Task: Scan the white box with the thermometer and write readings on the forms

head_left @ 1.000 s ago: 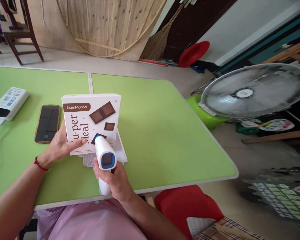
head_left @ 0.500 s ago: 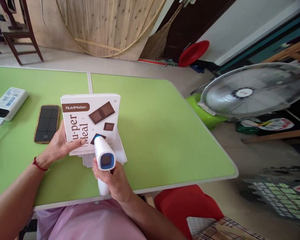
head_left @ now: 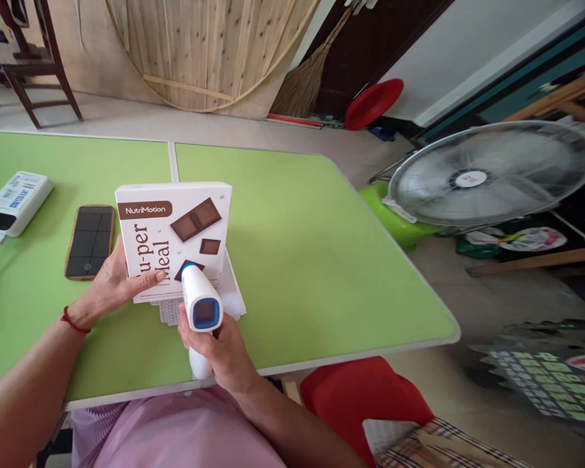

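A white box (head_left: pixel 175 227) with "NutriMotion" lettering and pictures of chocolate pieces stands upright on the green table. My left hand (head_left: pixel 114 279) grips its left side, thumb across the front, other fingers hidden behind. In front of the box, my right hand (head_left: pixel 221 351) is wrapped round the handle of a white and blue infrared thermometer (head_left: pixel 199 286). The thermometer's nose points at the lower part of the box, and its small dark screen faces me. Whether the nose touches the box I cannot tell. White printed paper (head_left: pixel 169 312) shows below and behind the box.
Left of the box, a phone (head_left: pixel 90 240) in a brown case lies on the green table (head_left: pixel 312 260). A white power bank (head_left: pixel 17 203) with a cable sits farther left. Beyond the table's right edge stands a fan (head_left: pixel 468 179). A red seat (head_left: pixel 365 396) is near the front edge.
The whole view has shifted very slightly. Both hands, the box and the thermometer keep the same places relative to each other.
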The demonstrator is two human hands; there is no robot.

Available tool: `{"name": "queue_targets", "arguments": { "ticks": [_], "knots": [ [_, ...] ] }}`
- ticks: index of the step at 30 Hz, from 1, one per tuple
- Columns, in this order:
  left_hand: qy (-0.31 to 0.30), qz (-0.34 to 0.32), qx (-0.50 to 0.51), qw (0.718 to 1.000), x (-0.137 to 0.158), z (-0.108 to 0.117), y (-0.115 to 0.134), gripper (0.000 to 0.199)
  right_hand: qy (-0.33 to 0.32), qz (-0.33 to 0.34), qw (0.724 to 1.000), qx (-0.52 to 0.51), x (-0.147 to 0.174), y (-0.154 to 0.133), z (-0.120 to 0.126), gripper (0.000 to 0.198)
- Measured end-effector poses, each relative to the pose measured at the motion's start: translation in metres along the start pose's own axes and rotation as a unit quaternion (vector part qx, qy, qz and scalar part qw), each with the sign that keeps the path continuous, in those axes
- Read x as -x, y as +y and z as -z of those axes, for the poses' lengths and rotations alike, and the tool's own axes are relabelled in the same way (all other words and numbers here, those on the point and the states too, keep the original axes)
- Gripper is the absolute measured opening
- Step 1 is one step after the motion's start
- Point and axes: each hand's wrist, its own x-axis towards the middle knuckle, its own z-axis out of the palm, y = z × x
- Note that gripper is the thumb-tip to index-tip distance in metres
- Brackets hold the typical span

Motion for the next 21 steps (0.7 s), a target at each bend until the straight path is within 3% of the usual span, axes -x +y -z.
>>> {"name": "queue_targets", "arguments": {
  "ticks": [3,7,10,14,21],
  "knots": [
    [0.007,-0.002,-0.001,1.0,0.0,0.001,-0.001,0.062,-0.037,0.015,0.998,0.043,0.002,-0.014,0.011,0.026],
    [0.002,-0.011,0.001,1.0,0.0,0.001,-0.001,0.065,-0.133,0.041,0.974,0.18,0.007,-0.052,0.049,0.017],
    [0.005,-0.009,-0.006,1.0,0.0,0.0,0.001,0.062,-0.163,0.044,0.932,0.321,0.008,-0.08,0.082,0.038],
    [0.012,-0.012,-0.017,1.0,0.001,0.0,0.001,0.06,-0.131,0.008,0.86,0.493,0.003,-0.1,0.112,0.049],
    [0.018,-0.02,-0.021,0.999,0.0,0.0,0.001,0.06,-0.162,0.01,0.791,0.59,-0.022,-0.115,0.141,0.046]
  ]
}}
